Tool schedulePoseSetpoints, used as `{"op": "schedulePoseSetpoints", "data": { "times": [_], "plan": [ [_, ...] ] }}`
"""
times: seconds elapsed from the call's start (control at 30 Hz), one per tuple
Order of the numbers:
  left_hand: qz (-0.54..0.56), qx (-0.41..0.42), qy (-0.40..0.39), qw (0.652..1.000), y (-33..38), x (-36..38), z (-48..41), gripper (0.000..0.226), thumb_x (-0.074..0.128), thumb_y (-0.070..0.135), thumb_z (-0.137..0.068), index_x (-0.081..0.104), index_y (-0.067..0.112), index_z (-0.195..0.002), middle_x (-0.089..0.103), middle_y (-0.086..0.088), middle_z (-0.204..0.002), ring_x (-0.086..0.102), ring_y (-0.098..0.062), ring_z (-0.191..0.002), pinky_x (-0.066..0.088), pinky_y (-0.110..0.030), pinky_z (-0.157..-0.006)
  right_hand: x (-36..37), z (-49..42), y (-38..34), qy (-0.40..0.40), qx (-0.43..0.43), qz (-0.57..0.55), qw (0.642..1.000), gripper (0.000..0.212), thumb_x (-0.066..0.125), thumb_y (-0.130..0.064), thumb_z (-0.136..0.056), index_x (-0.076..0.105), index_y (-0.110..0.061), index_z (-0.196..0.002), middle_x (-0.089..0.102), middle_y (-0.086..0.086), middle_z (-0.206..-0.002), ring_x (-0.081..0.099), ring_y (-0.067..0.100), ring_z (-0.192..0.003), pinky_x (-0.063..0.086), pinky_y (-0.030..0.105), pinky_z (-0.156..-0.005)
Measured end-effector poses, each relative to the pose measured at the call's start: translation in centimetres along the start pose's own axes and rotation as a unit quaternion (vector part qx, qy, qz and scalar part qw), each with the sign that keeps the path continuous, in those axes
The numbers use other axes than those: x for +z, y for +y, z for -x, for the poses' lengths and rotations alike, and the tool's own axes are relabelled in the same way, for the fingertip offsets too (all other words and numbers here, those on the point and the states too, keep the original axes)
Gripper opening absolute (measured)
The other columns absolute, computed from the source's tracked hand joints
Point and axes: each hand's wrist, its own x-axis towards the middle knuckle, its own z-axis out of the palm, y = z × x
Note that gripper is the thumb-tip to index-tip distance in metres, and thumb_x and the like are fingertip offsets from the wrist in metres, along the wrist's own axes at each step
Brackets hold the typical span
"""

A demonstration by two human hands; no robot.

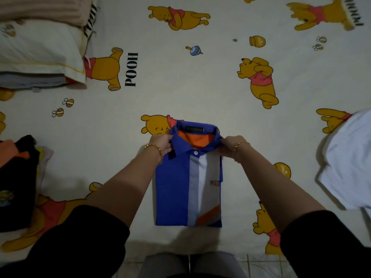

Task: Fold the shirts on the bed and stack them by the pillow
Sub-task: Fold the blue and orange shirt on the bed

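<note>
Nearest, at the bottom edge: tiled floor [261,263] and the person's knees against the bed side; black sleeves [84,243] pushed up both forearms. Blue collared shirt [172,187] lies flat on the bear-print bed sheet [200,87], front up, folded to a narrow rectangle, white and grey placket panel right of its centre, orange lining showing inside the collar [180,141]. Left hand [160,144] at the shirt's left collar point, grip pinching the fabric; gold chain bracelet [155,149] on that wrist. Right hand [230,145] at the opposite collar point, grip likewise closed on the cloth, a thinner bracelet [241,144] on the wrist. Left of the shirt, well apart: loose heap of dark and orange clothes [18,177]. Right of the shirt, well apart: a white garment [349,157], crumpled, unfolded. Far left beyond the shirt: a low stack of folded grey-blue garments [32,80] touching the near edge of the white pillow [40,49], partly tucked under it. Beyond the pillow, a pink ribbed blanket [40,9] at the frame corner.
</note>
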Motion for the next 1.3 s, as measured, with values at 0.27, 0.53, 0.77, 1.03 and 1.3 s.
{"op": "schedulePoseSetpoints", "data": {
  "times": [0.27, 0.53, 0.77, 1.03, 1.3],
  "plan": [
    [0.142, -0.053, -0.043, 0.988, -2.4, -0.7, 0.7, 0.032, 0.035, 0.007, -0.101, 0.051, 0.011, -0.129, 0.054, -0.012, -0.127, 0.056, -0.023, -0.103, 0.045, -0.038, -0.089, 1.5, 0.2, 4.0, -0.113, 0.072, -0.348, 0.928, 0.028, 0.032, -0.001, -0.100, 0.052, 0.001, -0.119, 0.062, 0.019, -0.111, 0.062, 0.030, -0.096, 0.054, 0.042, -0.083],
    [-0.106, 0.012, 0.070, 0.992, -0.7, -0.2, -0.2, 0.050, 0.056, 0.052, -0.088, 0.050, 0.013, -0.118, 0.056, 0.001, -0.107, 0.056, -0.019, -0.095, 0.052, -0.033, -0.070, 1.2, -1.4, 0.9, 0.167, -0.067, 0.085, 0.980, 0.035, 0.046, -0.028, -0.094, 0.053, 0.000, -0.115, 0.059, 0.018, -0.117, 0.056, 0.032, -0.099, 0.042, 0.034, -0.079],
    [-0.475, 0.141, 0.121, 0.860, 0.7, 2.4, -2.0, 0.029, 0.060, 0.025, -0.087, 0.056, 0.003, -0.104, 0.063, -0.010, -0.091, 0.060, -0.028, -0.085, 0.045, -0.033, -0.060, 3.2, -2.5, -1.0, 0.078, -0.147, 0.380, 0.910, 0.040, 0.062, -0.030, -0.083, 0.049, -0.008, -0.113, 0.058, 0.011, -0.101, 0.055, 0.027, -0.087, 0.043, 0.032, -0.069],
    [-0.352, 0.198, 0.149, 0.903, 0.1, 1.2, -1.6, 0.021, 0.053, 0.024, -0.094, 0.054, 0.009, -0.108, 0.058, -0.002, -0.096, 0.056, -0.021, -0.089, 0.036, -0.026, -0.068, 1.4, -3.1, 0.4, 0.140, -0.263, 0.222, 0.928, 0.020, 0.054, -0.029, -0.092, 0.052, -0.009, -0.092, 0.058, 0.005, -0.084, 0.053, 0.020, -0.077, 0.037, 0.028, -0.066],
    [-0.318, 0.187, 0.223, 0.902, -7.0, -2.9, 2.3, 0.030, 0.047, 0.028, -0.097, 0.056, 0.004, -0.114, 0.060, -0.012, -0.112, 0.050, -0.014, -0.085, 0.035, -0.022, -0.068, 0.9, 0.3, 10.3, 0.149, -0.208, 0.194, 0.947, 0.030, 0.053, -0.035, -0.094, 0.061, -0.007, -0.087, 0.063, 0.006, -0.084, 0.057, 0.021, -0.079, 0.043, 0.030, -0.068]
  ]
}}
